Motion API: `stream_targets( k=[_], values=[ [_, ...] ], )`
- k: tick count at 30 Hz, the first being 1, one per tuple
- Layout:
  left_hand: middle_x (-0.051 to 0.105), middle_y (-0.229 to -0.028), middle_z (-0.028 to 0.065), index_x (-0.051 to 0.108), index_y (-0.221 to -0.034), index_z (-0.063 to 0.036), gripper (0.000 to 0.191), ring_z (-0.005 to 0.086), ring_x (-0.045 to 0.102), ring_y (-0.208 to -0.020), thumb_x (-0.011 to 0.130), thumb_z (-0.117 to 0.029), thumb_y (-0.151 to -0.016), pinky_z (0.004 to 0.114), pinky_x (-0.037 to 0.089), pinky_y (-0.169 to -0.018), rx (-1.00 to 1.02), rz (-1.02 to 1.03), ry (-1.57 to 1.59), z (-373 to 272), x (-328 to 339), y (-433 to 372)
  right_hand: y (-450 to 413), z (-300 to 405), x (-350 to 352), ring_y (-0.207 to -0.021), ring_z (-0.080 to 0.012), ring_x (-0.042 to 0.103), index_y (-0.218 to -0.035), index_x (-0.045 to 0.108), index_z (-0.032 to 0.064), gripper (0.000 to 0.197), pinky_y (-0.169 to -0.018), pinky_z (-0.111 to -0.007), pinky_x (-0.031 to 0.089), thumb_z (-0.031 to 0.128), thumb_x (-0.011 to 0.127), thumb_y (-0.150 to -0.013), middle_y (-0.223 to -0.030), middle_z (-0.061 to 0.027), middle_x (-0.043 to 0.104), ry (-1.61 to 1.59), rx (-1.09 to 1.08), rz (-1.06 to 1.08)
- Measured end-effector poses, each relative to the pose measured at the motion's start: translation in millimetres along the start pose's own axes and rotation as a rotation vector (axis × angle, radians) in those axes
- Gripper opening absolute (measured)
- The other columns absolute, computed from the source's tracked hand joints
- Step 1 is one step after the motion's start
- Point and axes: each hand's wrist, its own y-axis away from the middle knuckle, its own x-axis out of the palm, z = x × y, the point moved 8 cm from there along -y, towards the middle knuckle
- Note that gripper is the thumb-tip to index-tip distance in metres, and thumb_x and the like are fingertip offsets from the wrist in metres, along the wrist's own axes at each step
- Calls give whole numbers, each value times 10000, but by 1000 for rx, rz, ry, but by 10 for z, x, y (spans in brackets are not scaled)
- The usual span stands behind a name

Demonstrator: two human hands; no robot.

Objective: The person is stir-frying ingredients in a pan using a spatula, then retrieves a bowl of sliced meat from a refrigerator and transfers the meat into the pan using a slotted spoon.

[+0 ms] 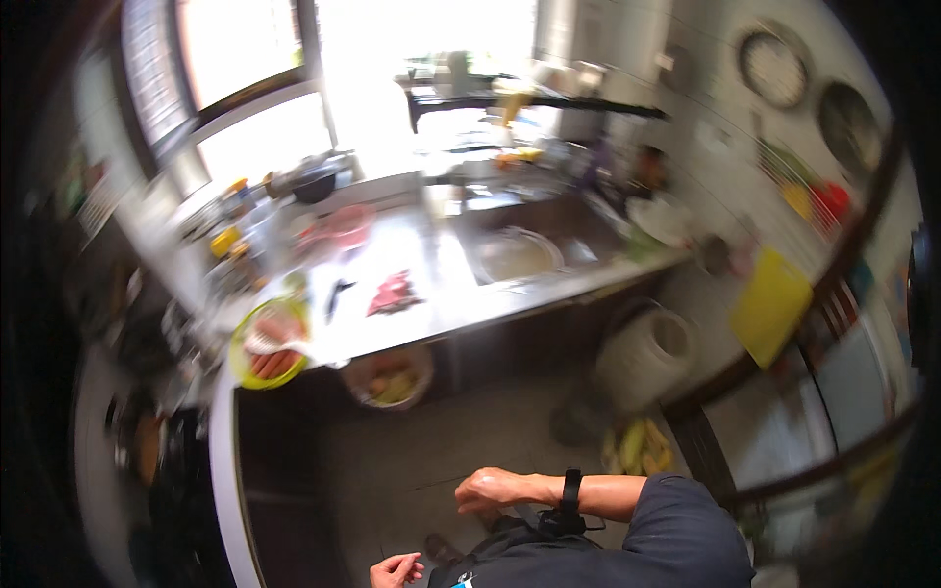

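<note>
My right hand [491, 489] is in front of my body, back turned up and fingers bent down, with a black band [571, 491] around the wrist. I see nothing in it, but its palm side is hidden. Low in the view, my left hand [398, 570] is loosely curled, with nothing visible between its fingers. Both hands are apart from the steel counter [448, 301] ahead. On that counter lie pieces of raw-looking red meat [392, 292] and, to their left, a dark knife-like object [338, 298]. A yellow-green basket [268, 344] at the left corner holds orange-red pieces, possibly carrots.
The sink [588, 217] contains a round basin [520, 253]. Under the counter are a bin with food scraps [390, 378] and a whitish bucket [643, 360]. Bananas [639, 448] lie low at right. A yellow board [772, 307] hangs nearby. Much of the view is blurred.
</note>
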Motion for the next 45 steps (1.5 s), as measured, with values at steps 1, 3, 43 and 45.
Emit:
stream_targets(
  k=[1,3,43,45],
  values=[
    [600,-701,50,620,-891,11,180,82,515,-563,564,-127,-788,193,400,-519,-12,66,-47,-121,166,-173,253,-128,-205,-683,-290,537,-774,533,45,128,-570,-354,434,172,548,-769,-692,-119,520,-6,62,-133],
    [593,-681,45,609,-923,7,185,77,499,-535,572,-108,-783,181,388,-501,-81,175,-98,-216,472,-510,836,-232,-555,-709,-273,546,-832,557,84,85,-589,-337,452,109,548,-750,-773,-74,536,38,102,-438],
    [594,-713,39,481,-1148,-30,337,52,460,-469,502,-174,-844,168,376,-432,-244,1619,-483,1020,14220,1518,13623,-1446,-2596,-548,-63,442,-1011,545,21,207,-469,-192,343,122,525,-831,-760,-40,566,-522,524,-2604],
    [593,-720,54,476,-1151,-28,349,48,456,-472,514,-178,-838,170,381,-435,-227,1683,-426,1030,15027,1686,14330,-1692,-2736,-543,-57,430,-978,548,19,206,-471,-186,335,171,501,-848,-707,-22,533,-618,209,-2755]
  ],
)
